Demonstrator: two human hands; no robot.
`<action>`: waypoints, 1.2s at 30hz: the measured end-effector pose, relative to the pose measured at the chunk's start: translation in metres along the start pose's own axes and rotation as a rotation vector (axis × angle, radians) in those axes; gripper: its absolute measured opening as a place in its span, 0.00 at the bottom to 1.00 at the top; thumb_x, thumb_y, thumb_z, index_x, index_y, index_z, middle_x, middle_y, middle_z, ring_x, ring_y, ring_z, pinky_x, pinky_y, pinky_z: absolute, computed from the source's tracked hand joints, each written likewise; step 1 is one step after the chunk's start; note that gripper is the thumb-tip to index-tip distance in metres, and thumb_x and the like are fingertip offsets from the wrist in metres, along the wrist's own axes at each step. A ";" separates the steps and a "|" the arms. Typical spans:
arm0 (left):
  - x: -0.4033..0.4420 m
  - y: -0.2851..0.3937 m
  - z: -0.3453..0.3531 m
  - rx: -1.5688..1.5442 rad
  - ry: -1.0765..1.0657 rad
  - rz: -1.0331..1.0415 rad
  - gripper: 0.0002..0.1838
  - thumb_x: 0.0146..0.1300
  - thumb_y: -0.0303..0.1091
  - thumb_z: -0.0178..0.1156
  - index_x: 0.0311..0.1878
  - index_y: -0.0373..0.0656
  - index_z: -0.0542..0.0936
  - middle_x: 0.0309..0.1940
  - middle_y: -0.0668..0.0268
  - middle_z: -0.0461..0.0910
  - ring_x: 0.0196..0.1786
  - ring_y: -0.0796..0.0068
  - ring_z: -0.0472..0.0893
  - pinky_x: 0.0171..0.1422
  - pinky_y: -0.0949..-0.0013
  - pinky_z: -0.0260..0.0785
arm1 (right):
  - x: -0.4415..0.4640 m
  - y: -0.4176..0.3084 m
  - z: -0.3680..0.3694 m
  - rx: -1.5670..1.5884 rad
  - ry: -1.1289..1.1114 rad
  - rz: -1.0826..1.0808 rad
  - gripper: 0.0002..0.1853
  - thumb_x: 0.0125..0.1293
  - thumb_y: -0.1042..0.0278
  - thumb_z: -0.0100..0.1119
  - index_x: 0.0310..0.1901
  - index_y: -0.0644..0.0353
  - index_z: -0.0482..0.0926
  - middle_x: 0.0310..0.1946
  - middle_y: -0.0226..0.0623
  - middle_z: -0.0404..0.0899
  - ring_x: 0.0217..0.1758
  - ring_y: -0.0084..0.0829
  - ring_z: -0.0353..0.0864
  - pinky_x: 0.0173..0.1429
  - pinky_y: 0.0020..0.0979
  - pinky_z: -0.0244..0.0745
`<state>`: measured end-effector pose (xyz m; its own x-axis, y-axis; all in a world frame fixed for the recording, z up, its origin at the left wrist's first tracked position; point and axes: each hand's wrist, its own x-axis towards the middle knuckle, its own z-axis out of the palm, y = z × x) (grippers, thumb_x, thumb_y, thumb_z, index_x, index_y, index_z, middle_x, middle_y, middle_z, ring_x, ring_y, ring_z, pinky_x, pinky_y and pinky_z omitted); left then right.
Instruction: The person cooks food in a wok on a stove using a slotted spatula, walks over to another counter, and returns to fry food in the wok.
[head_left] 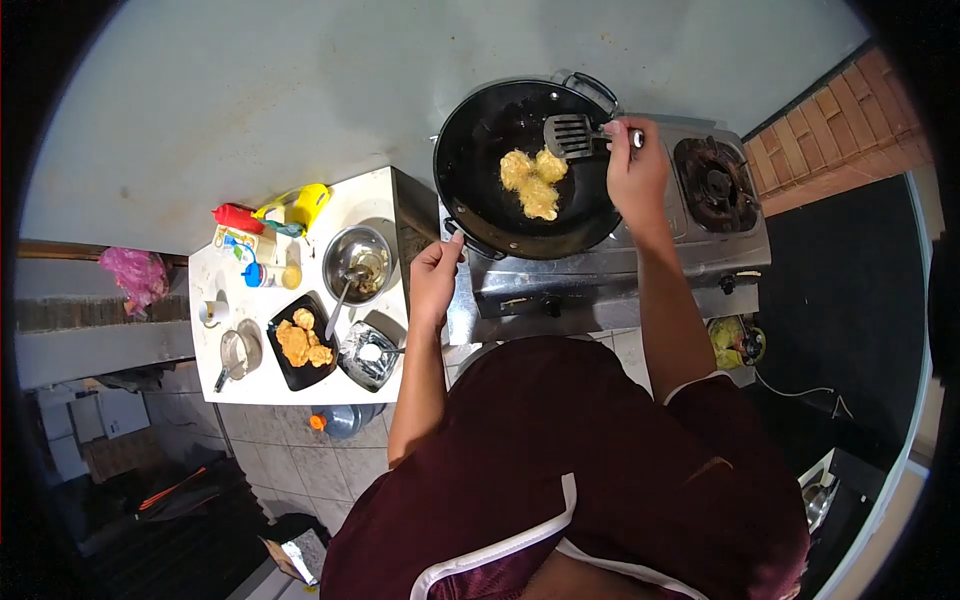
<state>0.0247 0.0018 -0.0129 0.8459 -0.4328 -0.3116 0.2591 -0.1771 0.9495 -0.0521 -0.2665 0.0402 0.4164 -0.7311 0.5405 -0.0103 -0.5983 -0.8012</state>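
A dark wok sits on the left side of the steel gas stove. Battered fried pieces lie clustered in the middle of its base. My right hand is closed around the handle of a slotted spatula, whose head is inside the wok beside the upper pieces. At the wok's lower left edge, my left hand pinches the near loop handle. The second loop handle is at the far side.
The stove's right burner stands bare. On the white table are a black plate of fried pieces, a steel bowl with a spoon, a foil-like tray, a small strainer and bottles. A water jug is below.
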 end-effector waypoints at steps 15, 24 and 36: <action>0.001 0.000 -0.004 -0.012 -0.010 -0.005 0.19 0.64 0.44 0.59 0.20 0.45 0.72 0.18 0.78 0.65 0.22 0.87 0.58 0.27 0.78 0.48 | -0.015 0.001 0.011 0.084 -0.079 0.032 0.08 0.66 0.68 0.54 0.38 0.65 0.73 0.30 0.42 0.82 0.34 0.33 0.83 0.39 0.29 0.74; 0.001 0.003 -0.005 -0.012 -0.012 -0.020 0.19 0.65 0.44 0.58 0.20 0.45 0.72 0.18 0.78 0.64 0.22 0.88 0.58 0.27 0.78 0.48 | 0.005 0.002 0.000 0.013 0.031 0.006 0.08 0.65 0.67 0.56 0.39 0.63 0.74 0.29 0.42 0.81 0.31 0.34 0.82 0.36 0.31 0.74; 0.000 0.006 -0.003 0.002 -0.002 -0.032 0.19 0.65 0.45 0.58 0.21 0.44 0.73 0.17 0.79 0.64 0.21 0.88 0.56 0.26 0.78 0.46 | 0.027 -0.008 0.014 -0.235 -0.259 -0.141 0.09 0.66 0.63 0.54 0.38 0.60 0.71 0.28 0.48 0.78 0.33 0.50 0.78 0.35 0.42 0.71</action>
<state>0.0281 0.0035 -0.0071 0.8364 -0.4282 -0.3420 0.2855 -0.1924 0.9389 -0.0283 -0.2766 0.0581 0.6442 -0.5474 0.5342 -0.1326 -0.7678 -0.6268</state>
